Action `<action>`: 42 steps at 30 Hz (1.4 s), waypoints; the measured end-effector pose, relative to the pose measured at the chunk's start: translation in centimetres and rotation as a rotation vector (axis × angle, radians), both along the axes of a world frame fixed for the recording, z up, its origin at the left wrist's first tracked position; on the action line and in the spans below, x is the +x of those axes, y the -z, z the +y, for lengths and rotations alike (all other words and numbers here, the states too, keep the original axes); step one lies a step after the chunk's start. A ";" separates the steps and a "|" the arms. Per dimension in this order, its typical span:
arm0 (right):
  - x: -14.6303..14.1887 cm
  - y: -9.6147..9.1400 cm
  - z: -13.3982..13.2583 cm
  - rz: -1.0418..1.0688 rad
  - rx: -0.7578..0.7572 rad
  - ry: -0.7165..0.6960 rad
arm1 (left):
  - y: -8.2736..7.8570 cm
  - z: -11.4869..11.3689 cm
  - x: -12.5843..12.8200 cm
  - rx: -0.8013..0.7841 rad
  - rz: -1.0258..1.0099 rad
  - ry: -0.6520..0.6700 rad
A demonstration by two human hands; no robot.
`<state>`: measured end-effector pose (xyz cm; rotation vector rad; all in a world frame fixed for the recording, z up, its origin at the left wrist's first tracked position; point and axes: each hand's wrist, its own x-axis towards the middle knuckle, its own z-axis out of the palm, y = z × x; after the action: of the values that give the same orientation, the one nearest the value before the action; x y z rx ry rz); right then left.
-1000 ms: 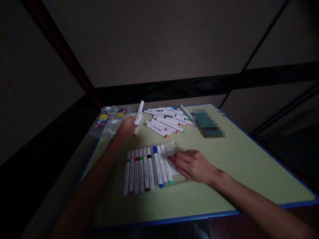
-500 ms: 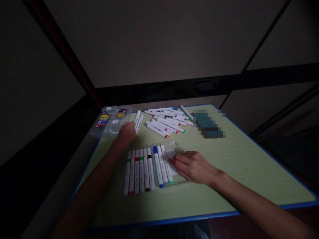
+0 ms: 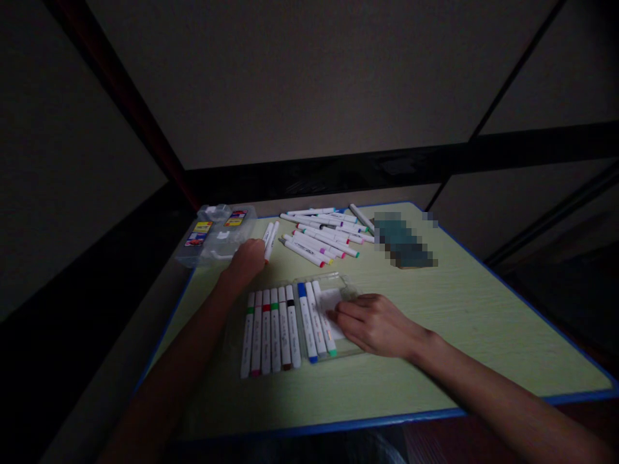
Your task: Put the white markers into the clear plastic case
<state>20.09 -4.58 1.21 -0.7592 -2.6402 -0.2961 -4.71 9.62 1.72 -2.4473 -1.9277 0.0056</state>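
Note:
Two white markers (image 3: 271,240) stand tilted side by side in my left hand (image 3: 249,261), whose fingers are closed around their lower ends. My right hand (image 3: 370,322) rests over the right part of a clear plastic case (image 3: 345,353), fingers curled together; whatever they may grip is hidden. Inside that part, three markers (image 3: 316,322) lie in a row beside a white insert (image 3: 331,299). To their left, several more capped markers (image 3: 271,332) line the case's other half, with green, red, brown and black colour marks.
A loose pile of white markers (image 3: 322,238) with coloured ends covers the table's far middle. At the back left sits a clear plastic box (image 3: 217,248) with bright labels. A blurred-out dark green object (image 3: 403,238) lies right of the pile. Blue edging (image 3: 387,422) borders the table.
The two markers in my left hand have come closer together, and the left one has sunk lower. My right hand and the rows of markers look unchanged.

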 end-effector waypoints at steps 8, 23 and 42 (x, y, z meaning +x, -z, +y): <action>0.0 0.0 0.0 0.004 -0.005 -0.013 | 0.0 -0.1 0.1 -0.007 0.155 0.018; 0.1 0.0 0.0 -0.021 -0.009 -0.005 | -1.8 -0.6 0.9 0.111 0.018 0.034; 0.1 -0.1 0.1 -0.022 0.005 -0.041 | 0.9 -2.0 4.4 0.138 -0.128 0.678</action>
<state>20.15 -4.47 1.27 -0.7038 -2.6708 -0.3017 -0.35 7.58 0.82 -2.9094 -0.9910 -0.2901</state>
